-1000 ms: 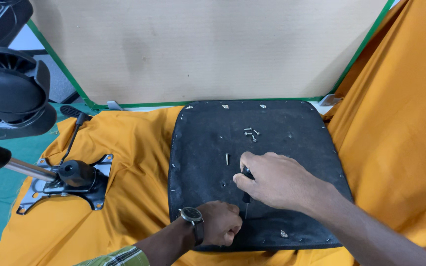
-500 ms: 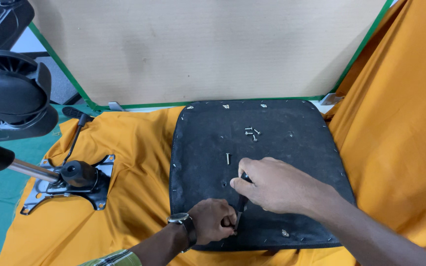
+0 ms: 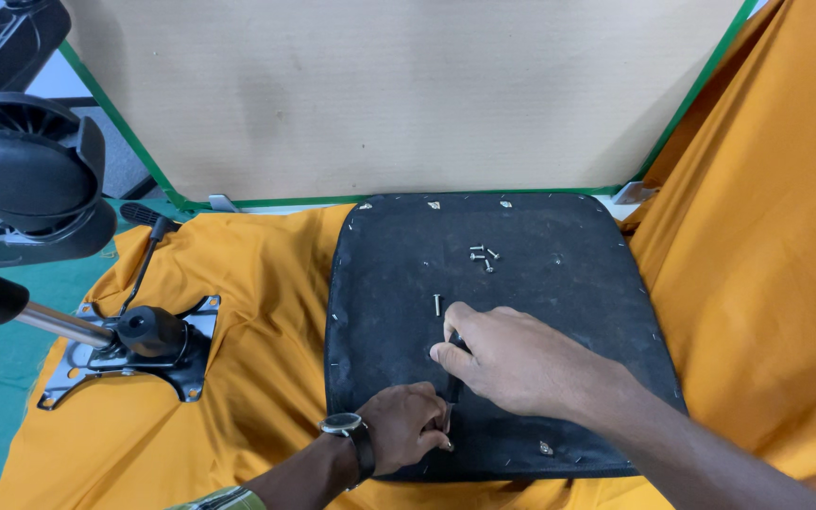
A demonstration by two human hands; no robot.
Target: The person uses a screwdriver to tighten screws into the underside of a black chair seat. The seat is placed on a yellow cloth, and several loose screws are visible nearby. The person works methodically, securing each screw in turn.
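A black upside-down chair seat pad (image 3: 559,246) lies on orange cloth (image 3: 257,312). My right hand (image 3: 512,359) rests on the pad's front half, its fingers pinched on a thin dark tool (image 3: 453,378) that stands against the pad. My left hand (image 3: 406,427), with a wristwatch, sits closed at the pad's front edge and touches the tool's lower end. One loose silver screw (image 3: 437,304) lies just beyond my right fingers. A few more screws (image 3: 482,256) lie further back.
A metal chair tilt plate with a black knob and lever (image 3: 139,340) lies on the cloth at the left. A caster wheel of a chair base (image 3: 25,179) sticks in at far left. A cardboard sheet (image 3: 399,94) leans behind the pad.
Both hands have shifted slightly toward the pad's front. My left hand has closed in on the tool's lower end.
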